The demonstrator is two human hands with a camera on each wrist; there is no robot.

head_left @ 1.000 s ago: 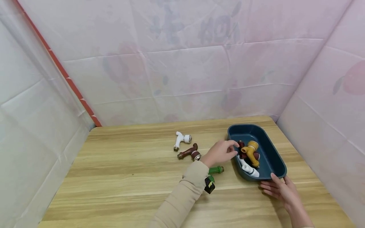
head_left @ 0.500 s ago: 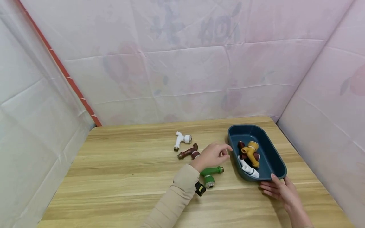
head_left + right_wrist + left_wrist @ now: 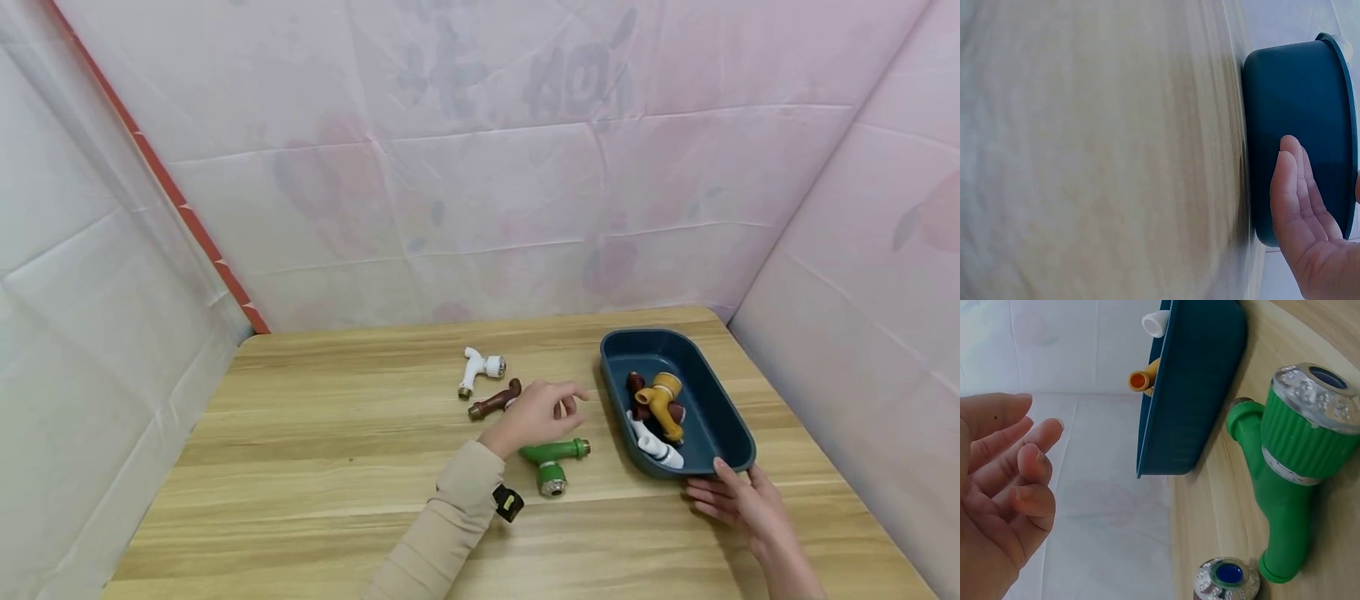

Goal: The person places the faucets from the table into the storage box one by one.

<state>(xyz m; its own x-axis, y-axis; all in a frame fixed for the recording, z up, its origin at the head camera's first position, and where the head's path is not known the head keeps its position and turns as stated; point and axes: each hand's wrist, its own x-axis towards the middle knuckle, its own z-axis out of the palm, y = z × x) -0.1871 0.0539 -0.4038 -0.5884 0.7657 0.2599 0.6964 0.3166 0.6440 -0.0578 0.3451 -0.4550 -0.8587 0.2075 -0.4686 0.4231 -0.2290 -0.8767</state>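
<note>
My left hand point(image 3: 536, 417) hovers over the table with nothing in it, fingers loosely bent. Below it lies a green faucet point(image 3: 553, 471), seen large in the left wrist view. A brown faucet point(image 3: 491, 402) is partly hidden behind the hand, and a white faucet point(image 3: 474, 371) lies farther back. My right hand point(image 3: 753, 508) holds the near right corner of a dark blue tub point(image 3: 708, 417), thumb at the rim and fingers along the outer wall point(image 3: 1300, 94). Inside the tub are a yellow faucet point(image 3: 662, 408), brown faucet parts point(image 3: 636, 387) beneath it and a white faucet point(image 3: 658, 450).
The wooden table point(image 3: 300, 467) reaches back to a pale printed cloth point(image 3: 487, 192). Cloth walls also stand on the left and right. The tub sits near the table's right side. A black strap device point(image 3: 508, 503) shows at the left wrist.
My left hand has drawn back leftward from the tub's rim, uncovering the green faucet and covering part of the brown one. The right hand and the tub stay in place.
</note>
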